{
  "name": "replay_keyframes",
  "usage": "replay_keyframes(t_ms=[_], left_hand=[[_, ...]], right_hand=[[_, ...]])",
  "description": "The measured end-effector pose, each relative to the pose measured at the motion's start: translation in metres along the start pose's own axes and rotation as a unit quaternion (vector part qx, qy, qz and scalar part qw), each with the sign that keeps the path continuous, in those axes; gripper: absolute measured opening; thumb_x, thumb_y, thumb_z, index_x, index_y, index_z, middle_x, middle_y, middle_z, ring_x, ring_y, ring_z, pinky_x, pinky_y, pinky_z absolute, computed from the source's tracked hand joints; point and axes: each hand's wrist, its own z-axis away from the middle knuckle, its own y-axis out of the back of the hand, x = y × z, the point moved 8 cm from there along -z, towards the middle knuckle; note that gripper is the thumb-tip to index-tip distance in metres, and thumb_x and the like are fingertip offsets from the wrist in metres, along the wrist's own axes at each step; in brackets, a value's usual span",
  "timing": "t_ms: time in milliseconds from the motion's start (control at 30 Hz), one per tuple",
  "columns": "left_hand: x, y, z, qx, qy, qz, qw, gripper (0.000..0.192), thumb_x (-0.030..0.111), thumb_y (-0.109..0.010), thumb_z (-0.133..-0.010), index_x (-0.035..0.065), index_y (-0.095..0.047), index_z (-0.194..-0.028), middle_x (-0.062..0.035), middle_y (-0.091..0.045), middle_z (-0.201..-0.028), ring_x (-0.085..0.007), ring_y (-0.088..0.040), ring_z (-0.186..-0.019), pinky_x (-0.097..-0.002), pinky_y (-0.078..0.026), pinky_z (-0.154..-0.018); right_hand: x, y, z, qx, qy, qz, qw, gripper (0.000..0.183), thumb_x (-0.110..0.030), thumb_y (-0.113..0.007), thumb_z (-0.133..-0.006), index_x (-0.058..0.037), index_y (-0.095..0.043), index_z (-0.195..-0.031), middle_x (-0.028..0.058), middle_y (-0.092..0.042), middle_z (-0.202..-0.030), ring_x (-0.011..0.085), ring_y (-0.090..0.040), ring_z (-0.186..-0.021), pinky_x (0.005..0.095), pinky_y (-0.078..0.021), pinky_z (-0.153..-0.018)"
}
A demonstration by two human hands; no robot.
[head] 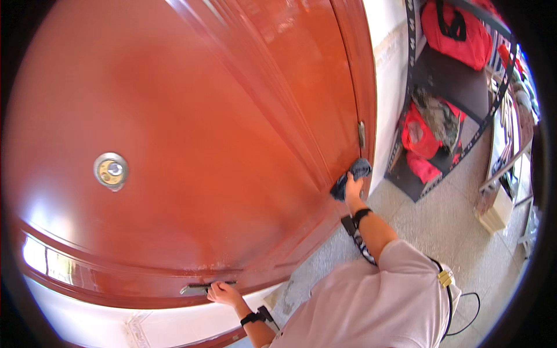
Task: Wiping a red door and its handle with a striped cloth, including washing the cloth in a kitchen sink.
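Observation:
A glossy reddish-brown door point(209, 152) fills most of the view, with a round peephole or lock fitting point(111, 168) on its left part. My left hand point(225, 294) is closed around a dark metal door handle point(193, 287) at the door's lower edge in the picture. My right hand point(354, 189) grips a dark grey cloth point(359, 169) and presses it near the hinge edge. Just above the cloth a metal hinge point(361, 134) shows. The palms and part of the handle are hidden by my fingers.
To the right stands a dark metal shelf rack point(452, 82) with a red bag point(457, 32) and red and camouflage fabric point(428, 130) on it. Farther right is a beige box point(496, 211) on the tiled floor point(439, 230). A black cable point(478, 309) loops beside me.

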Motion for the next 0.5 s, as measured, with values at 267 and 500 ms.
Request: replay_keyframes(t_ms=[267,500], left_hand=[[0.008,0.003,0.002,0.024,-0.015,0.054,0.998,0.012,0.004,-0.051,-0.073,0.0036,-0.050,-0.061,-0.0135,-0.046,-0.059,-0.0329,-0.043,-0.065,-0.0437,-0.035,-0.067],[0.013,0.005,-0.002,0.056,-0.036,0.079,0.995,0.011,0.003,-0.051,-0.071,0.0054,-0.050,-0.061,-0.0112,-0.049,-0.057,-0.0322,-0.044,-0.062,-0.0421,-0.035,-0.068]], right_hand=[[-0.172,0.002,0.092,-0.047,0.235,-0.014,0.971,0.071,-0.024,-0.051,-0.094,0.0174,-0.017,-0.140,0.0336,-0.010,-0.151,0.0447,-0.016,-0.140,0.0437,-0.0098,-0.116],[-0.195,0.011,0.136,-0.156,0.520,0.011,0.840,0.043,0.002,-0.061,-0.075,0.0060,-0.046,-0.115,0.0234,-0.036,-0.124,0.0385,-0.042,-0.115,0.0449,-0.0330,-0.102]])
